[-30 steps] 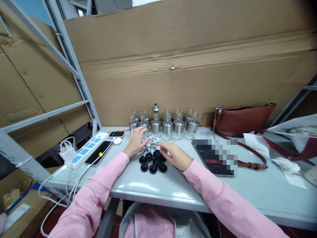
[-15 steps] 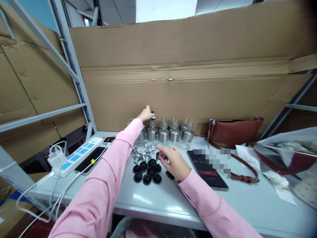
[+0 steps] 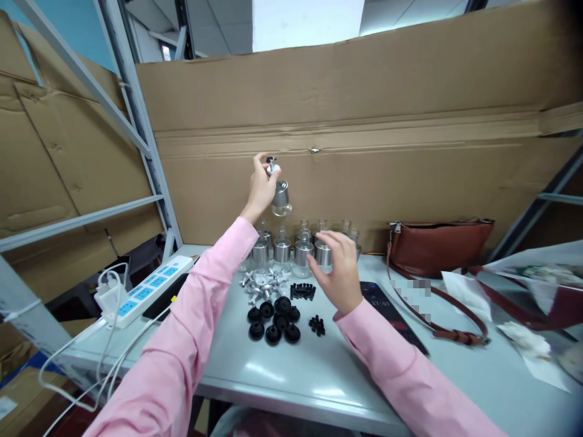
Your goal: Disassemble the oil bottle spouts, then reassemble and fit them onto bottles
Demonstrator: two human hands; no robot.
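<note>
My left hand (image 3: 262,189) grips a glass bottle (image 3: 281,197) by its neck and holds it above the other bottles. This bottle has a silver metal band and a fitted top with a black tip. My right hand (image 3: 340,267) is raised with fingers apart, holding nothing, in front of the row of glass bottles (image 3: 282,250). On the table below lie a heap of silver metal parts (image 3: 264,284), several round black caps (image 3: 273,334), a row of small black tubes (image 3: 303,291) and a cluster of tiny black pieces (image 3: 317,325).
A white power strip (image 3: 150,291) with cables and a dark phone (image 3: 159,303) are at the left. Under my right forearm lies another phone (image 3: 401,321). Farther right are a brown leather bag (image 3: 437,247), its strap and crumpled tissue (image 3: 521,340). Cardboard (image 3: 364,176) stands behind the table.
My left hand has gone from the silver parts to the back row and lifted a topped bottle clear of the others. My right hand has risen from the small black parts and spread its fingers.
</note>
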